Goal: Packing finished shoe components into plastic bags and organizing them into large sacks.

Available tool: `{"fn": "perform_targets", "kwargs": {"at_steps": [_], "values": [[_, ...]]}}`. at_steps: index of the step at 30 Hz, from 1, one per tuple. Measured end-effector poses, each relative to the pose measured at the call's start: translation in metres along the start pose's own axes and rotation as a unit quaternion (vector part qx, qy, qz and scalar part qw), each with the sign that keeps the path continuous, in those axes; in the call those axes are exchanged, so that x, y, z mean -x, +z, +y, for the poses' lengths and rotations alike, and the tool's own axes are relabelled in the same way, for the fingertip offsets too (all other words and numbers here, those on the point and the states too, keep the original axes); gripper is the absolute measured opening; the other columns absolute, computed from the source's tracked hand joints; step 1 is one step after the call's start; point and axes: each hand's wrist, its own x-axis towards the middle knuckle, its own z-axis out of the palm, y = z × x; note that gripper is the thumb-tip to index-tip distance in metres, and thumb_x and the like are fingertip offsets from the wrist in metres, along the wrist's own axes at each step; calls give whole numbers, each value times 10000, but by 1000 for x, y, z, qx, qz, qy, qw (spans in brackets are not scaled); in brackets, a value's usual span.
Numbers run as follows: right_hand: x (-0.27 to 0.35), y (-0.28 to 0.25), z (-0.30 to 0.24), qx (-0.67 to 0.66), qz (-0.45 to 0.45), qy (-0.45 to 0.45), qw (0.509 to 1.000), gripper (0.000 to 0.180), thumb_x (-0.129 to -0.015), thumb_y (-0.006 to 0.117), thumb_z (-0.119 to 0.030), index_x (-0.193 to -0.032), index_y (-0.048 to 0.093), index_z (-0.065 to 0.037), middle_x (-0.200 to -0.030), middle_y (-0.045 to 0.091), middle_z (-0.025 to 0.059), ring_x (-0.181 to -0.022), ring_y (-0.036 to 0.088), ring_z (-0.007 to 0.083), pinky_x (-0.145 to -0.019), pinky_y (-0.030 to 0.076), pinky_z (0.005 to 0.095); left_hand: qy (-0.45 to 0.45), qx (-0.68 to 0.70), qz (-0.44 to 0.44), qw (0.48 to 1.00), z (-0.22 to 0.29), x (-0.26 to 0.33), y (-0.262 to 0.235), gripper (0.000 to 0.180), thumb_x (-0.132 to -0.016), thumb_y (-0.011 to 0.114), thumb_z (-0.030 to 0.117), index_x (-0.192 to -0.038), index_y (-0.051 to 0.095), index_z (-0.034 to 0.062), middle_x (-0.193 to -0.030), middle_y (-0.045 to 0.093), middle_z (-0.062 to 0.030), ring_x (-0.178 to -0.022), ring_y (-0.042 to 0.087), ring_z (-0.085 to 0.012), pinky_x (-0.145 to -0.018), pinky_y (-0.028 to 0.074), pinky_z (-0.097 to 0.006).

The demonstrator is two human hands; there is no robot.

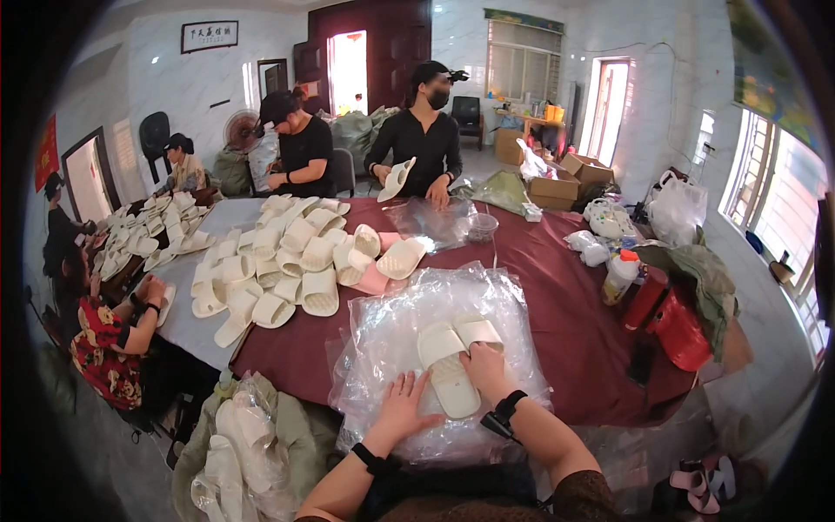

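Observation:
Two cream slide slippers lie side by side on a stack of clear plastic bags (374, 335) in front of me. The left slipper (455, 396) shows its insole, heel end toward me. My right hand (489, 372) is closed on the right slipper (478, 331), near its strap, and covers most of its sole. My left hand (403, 409) rests open on the plastic, fingers spread, just beside the left slipper's heel end. Left of the bags, a large heap of cream slippers (278, 257) covers the table, with a few pink ones (372, 280) at its right edge.
Across the maroon table (565, 304), a person in black (422, 143) holds a slipper. Others sit along the left side. A sack of bagged slippers (239, 444) stands at lower left. A bottle (619, 278) and red bag (678, 331) sit at right.

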Motion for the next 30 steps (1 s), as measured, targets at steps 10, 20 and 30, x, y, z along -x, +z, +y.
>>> {"fn": "perform_targets", "kwargs": {"at_steps": [10,20,30], "values": [[37,-76,-11,-165,101,19,981,296,-883,584,-249,-783,586,29,-804,620,226,-769,602,414,-701,471,486,-1,-118,-81,990,17,-15,-6,856,-787,614,607,-1411,407,58,-1454,336,-281,-1376,294,-410,-1128,221,-510],[75,-39,24,-68,71,33,995,317,-871,601,-277,-753,609,18,-780,627,229,-743,618,398,-672,480,474,95,-169,38,980,23,-38,-8,697,-824,630,479,-1304,499,-8,-1376,440,-265,-1320,374,-405,-1104,295,-484],[85,-26,13,59,32,45,997,422,-887,569,-414,-796,650,-10,-777,665,190,-713,653,354,-681,503,465,144,69,-31,987,8,11,2,672,-774,695,489,-1228,574,9,-1300,531,-227,-1256,452,-395,-1049,383,-426]]}}
